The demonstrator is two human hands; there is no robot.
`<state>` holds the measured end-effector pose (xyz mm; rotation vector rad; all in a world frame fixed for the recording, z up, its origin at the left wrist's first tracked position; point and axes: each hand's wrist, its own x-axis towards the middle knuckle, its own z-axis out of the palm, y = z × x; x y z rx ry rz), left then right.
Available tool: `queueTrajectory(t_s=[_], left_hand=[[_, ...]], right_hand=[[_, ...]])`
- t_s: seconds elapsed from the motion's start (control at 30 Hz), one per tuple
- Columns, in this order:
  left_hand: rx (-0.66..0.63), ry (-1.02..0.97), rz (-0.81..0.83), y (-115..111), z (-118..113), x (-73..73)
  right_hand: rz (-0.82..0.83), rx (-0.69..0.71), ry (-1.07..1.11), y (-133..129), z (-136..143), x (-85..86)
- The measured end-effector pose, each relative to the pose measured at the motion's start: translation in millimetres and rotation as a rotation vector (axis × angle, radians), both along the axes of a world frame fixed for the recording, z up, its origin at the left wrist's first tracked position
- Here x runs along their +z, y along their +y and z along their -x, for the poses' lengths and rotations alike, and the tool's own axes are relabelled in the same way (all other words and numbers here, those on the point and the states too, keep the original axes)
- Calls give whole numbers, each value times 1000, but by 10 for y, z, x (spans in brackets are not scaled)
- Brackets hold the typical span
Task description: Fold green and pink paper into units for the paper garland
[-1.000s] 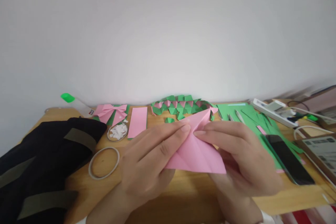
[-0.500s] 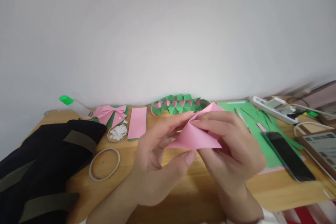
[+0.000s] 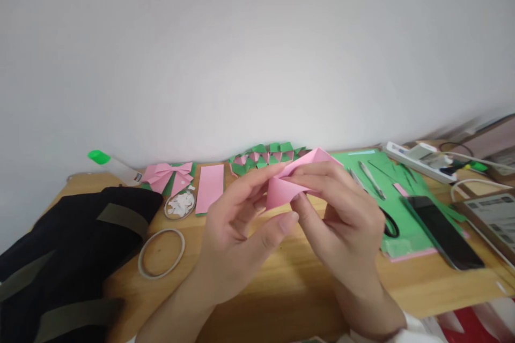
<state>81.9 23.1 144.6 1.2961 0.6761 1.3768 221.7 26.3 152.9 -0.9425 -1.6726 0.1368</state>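
Note:
A sheet of pink paper (image 3: 281, 192), partly folded, is held up above the desk in both hands. My right hand (image 3: 346, 214) pinches it, with the fingers on top along the fold and the thumb under the near flap. My left hand (image 3: 237, 230) curls round the paper's left side. Its index finger lies along the upper edge, while its thumb stands a little off the near flap. The other left fingertips are partly hidden behind the paper. A peaked pink corner rises beyond the right fingers.
Behind the hands lies a green-and-pink folded paper piece (image 3: 273, 155). To the left are a pink paper bow (image 3: 169, 174), a pink rectangle (image 3: 210, 190), a tape ring (image 3: 161, 254) and black cloth (image 3: 72, 236). Green sheets (image 3: 410, 225), a phone (image 3: 444, 233) and a power strip (image 3: 422, 163) lie right.
My right thumb has come up under the near flap, which now curls up and looks smaller. The right hand has shifted slightly left, uncovering scissor handles on the green sheets.

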Motion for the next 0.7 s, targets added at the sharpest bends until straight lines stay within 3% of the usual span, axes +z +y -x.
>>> queueTrajectory(t_s=[0.23,0.47,0.7], left_hand=[[-100,-119,59,26,39,-25],[-72,-87,133,45,54,18],[-28,-60,102,44,20,-3]], right_hand=[[95,61,20,-29,-24,31],[127,105,-55,-51,-54,59],[155,38,-80,-57,-50,82]])
